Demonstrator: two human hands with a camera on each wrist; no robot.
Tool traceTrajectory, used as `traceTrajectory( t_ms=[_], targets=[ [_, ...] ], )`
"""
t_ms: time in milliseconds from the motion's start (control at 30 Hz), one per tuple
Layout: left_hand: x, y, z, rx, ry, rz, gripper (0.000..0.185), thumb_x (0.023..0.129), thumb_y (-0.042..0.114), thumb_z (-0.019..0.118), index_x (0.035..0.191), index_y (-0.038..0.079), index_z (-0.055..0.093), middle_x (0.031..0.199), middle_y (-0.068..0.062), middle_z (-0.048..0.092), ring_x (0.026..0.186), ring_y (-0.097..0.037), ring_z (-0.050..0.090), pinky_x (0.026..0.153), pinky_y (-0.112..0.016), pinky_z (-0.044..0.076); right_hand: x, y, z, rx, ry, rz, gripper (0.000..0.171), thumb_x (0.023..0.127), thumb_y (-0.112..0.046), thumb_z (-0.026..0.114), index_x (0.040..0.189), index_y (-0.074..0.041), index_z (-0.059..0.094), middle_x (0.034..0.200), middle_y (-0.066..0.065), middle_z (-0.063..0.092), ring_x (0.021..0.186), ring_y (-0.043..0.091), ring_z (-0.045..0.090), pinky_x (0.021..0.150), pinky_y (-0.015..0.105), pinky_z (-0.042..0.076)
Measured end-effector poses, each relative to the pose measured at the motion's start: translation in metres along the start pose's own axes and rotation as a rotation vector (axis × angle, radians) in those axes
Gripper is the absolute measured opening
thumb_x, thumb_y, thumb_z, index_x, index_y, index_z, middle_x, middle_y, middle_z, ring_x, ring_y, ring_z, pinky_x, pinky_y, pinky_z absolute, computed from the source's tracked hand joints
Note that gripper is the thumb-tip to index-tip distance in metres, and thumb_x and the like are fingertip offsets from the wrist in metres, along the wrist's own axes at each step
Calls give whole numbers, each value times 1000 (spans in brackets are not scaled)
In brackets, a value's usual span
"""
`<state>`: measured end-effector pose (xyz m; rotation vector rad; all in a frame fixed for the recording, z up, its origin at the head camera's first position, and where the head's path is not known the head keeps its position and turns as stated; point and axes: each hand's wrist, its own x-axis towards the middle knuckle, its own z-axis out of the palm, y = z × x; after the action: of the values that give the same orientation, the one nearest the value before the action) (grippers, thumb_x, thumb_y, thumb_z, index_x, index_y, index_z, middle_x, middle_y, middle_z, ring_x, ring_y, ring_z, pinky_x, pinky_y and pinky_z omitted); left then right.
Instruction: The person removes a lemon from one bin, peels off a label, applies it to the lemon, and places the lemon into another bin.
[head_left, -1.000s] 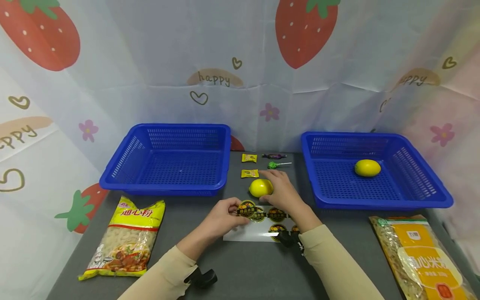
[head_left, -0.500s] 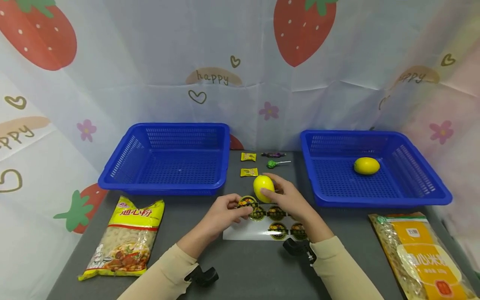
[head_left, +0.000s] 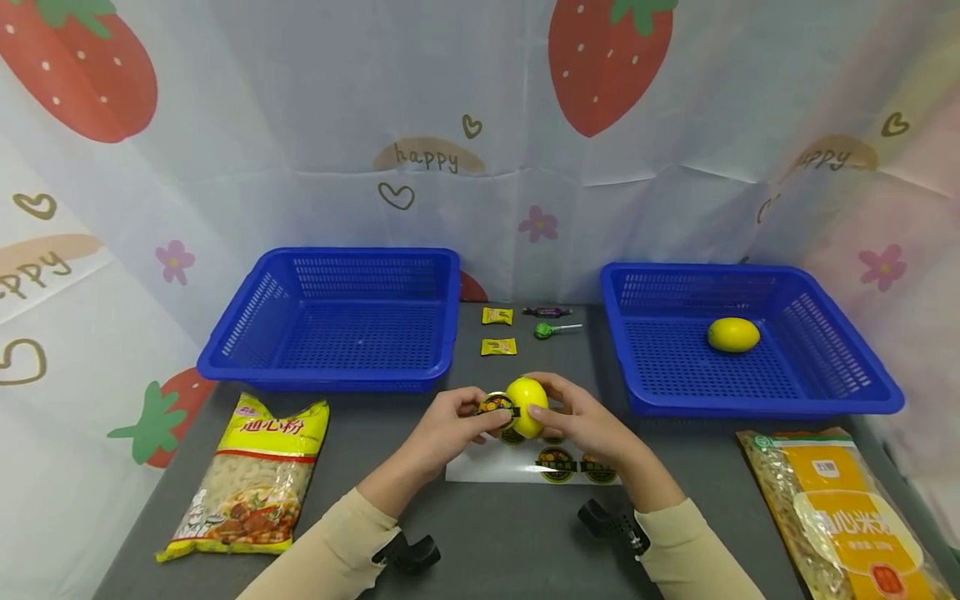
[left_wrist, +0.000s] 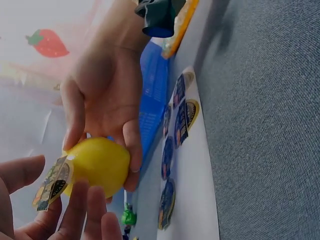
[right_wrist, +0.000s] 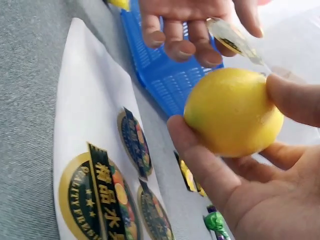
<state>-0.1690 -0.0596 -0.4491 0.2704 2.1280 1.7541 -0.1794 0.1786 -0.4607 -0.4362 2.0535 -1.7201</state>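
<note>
My right hand (head_left: 588, 421) grips a yellow lemon (head_left: 529, 402) between its thumb and fingers, over the table's middle. Beside it, my left hand (head_left: 446, 429) holds a round black-and-gold fruit sticker (head_left: 493, 403) at its fingertips. In the left wrist view the sticker (left_wrist: 54, 182) overlaps the lemon (left_wrist: 102, 162); in the right wrist view its edge lies close to the lemon (right_wrist: 232, 112). Whether they touch, I cannot tell. Below both hands lies a white sticker sheet (head_left: 487, 468) with several matching stickers on it, partly hidden by the hands and lemon.
A blue basket (head_left: 330, 379) stands at the left, another blue basket (head_left: 765, 407) with a lemon (head_left: 733, 335) at the right. Between them lie two yellow candies (head_left: 498, 347), a purple-wrapped candy (head_left: 547, 312) and a green lollipop (head_left: 543, 331). Food bags (head_left: 255, 475) flank the table.
My right hand has taken hold of the lemon, lifted it from behind the sheet and brought it toward me, beside the sticker. My left hand has stayed nearly in place with the sticker.
</note>
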Motion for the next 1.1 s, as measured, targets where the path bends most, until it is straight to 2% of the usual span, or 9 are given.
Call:
traceTrajectory(
  t_ms=[200,367,900,1100],
  targets=[
    [0,-3,3,-17,32,8,28,94,27,74,102,1,66,98,-13,75,89,-27,71,82,-49,58,-3,0,4,54,-31,-17,56,105,-28,56,153,-7,34,153,21,39,124,32,55,95,45,56],
    [-2,-2,5,-13,42,8,27,94,27,73,101,1,67,98,-11,75,87,-23,70,83,-48,58,-4,2,5,77,-38,-30,56,106,-27,55,153,-6,34,152,22,39,120,28,58,94,40,56],
    [-2,3,13,-9,94,3,26,95,26,72,98,0,67,96,-9,74,83,-19,67,80,-47,58,-6,-2,6,119,-66,-59,58,106,-27,53,155,-5,30,154,23,36,124,29,57,96,39,56],
    [-2,3,13,13,93,1,23,94,24,73,95,2,69,93,-7,72,85,-25,66,80,-49,58,-7,-3,6,123,-77,-68,59,107,-26,53,156,-3,29,153,24,36,124,29,57,96,39,56]
  ],
)
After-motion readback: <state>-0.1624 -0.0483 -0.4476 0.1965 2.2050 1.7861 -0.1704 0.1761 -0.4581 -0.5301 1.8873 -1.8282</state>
